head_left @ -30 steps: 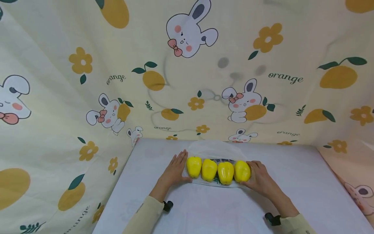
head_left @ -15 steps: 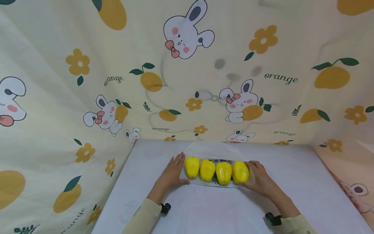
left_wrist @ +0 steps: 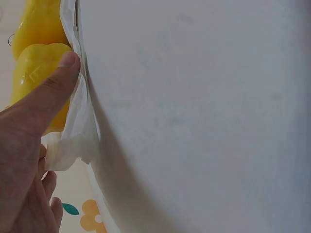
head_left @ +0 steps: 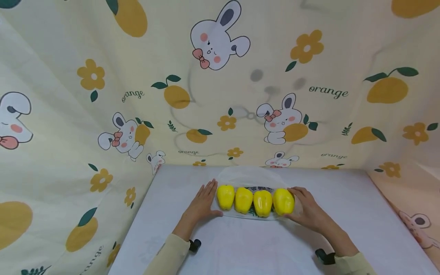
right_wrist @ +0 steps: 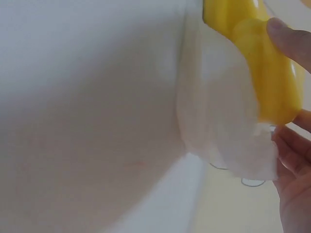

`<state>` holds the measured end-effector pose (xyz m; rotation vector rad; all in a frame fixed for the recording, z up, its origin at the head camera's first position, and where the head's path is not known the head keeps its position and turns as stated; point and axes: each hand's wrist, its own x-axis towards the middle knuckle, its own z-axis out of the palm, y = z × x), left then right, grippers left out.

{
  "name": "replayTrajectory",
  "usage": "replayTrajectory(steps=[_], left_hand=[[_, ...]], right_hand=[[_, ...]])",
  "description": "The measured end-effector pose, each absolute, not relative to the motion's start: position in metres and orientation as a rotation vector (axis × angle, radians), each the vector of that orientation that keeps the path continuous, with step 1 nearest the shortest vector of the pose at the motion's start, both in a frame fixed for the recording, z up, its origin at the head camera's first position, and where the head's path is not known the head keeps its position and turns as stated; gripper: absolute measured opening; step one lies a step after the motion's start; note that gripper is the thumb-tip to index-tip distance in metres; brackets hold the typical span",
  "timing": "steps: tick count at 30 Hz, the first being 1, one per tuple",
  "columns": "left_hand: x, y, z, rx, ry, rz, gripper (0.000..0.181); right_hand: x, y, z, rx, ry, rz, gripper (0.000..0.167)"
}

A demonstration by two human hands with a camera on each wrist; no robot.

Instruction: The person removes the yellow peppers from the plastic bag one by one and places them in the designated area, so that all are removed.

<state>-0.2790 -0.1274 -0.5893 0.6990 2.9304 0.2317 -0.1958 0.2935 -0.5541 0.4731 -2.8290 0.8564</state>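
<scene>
- Ahead of you and along your left hangs a cream fabric backdrop (head_left: 206, 88), creased in places.
- On it you see printed white rabbits (head_left: 211, 44), oranges (head_left: 177, 96), yellow flowers (head_left: 91, 75), green leaves (head_left: 291, 66) and the word "orange" (head_left: 328, 91).
- Faint grey round shapes (head_left: 256, 75) and curved lines show on the stretch facing you.
- To your right, the cloth looks pinkish.
- Your pale worktop (head_left: 172, 238) reaches the backdrop's foot, under soft light.
</scene>
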Motion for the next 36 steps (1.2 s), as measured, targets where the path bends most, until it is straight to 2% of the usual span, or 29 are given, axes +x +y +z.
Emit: replayTrajectory(steps=[11, 18, 36], left_hand=[[-0.279, -0.126, -0.595, 0.692, 2.935, 0.265, 0.127], [-0.280, -0.127, -0.594, 0.692, 2.938, 0.280, 0.126], [-0.278, -0.129, -0.594, 0.710, 2.927, 0.261, 0.123]], right_hand=[[-0.185, 0.293, -0.535, 0.584, -2.729, 0.826, 0.093], [-0.174, 0.286, -0.528, 0.564, -2.788, 0.829, 0.094], [-0.142, 0.270, -0.543, 0.511, -2.964, 0.955, 0.092]])
